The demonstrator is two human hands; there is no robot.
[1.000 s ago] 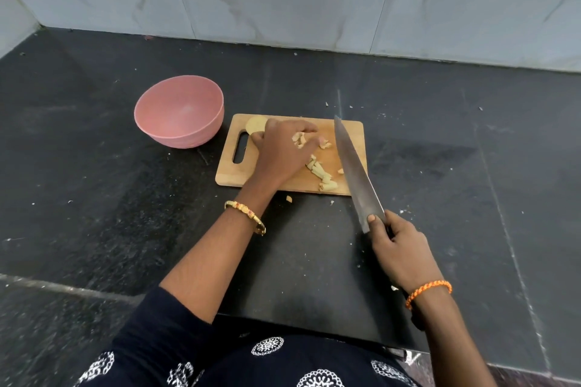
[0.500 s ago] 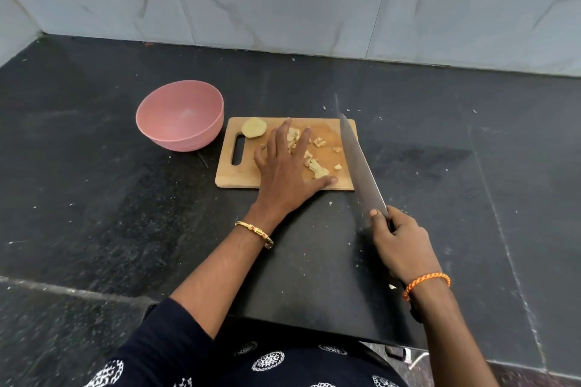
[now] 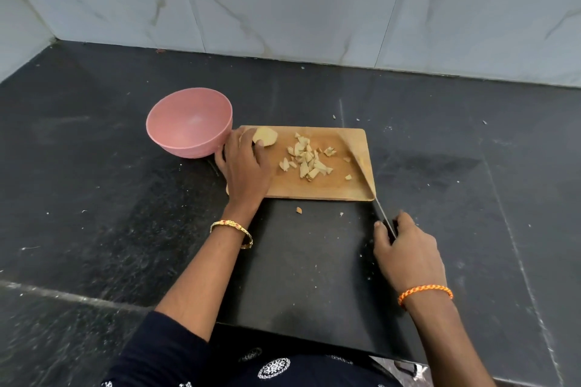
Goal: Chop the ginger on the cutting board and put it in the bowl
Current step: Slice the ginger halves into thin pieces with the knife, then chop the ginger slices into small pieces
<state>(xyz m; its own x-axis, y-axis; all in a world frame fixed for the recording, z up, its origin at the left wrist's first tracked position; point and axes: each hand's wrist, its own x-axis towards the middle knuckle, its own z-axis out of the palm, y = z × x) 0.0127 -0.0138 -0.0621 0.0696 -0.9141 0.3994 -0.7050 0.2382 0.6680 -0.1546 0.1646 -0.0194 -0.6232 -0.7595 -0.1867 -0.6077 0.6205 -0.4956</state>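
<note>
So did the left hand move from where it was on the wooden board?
Yes. The left hand slid off the chopped ginger pile toward the round pink bowl, onto the big ginger piece.

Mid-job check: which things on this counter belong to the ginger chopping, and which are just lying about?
Job: cutting board, chopped ginger, uncut ginger chunk, knife, pink bowl, left hand, right hand.
Lying about: stray ginger bit off the board, countertop.

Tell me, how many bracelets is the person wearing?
2: a gold bangle on the left wrist, and an orange braided band on the right wrist. The dark sleeve could hide more.
</note>
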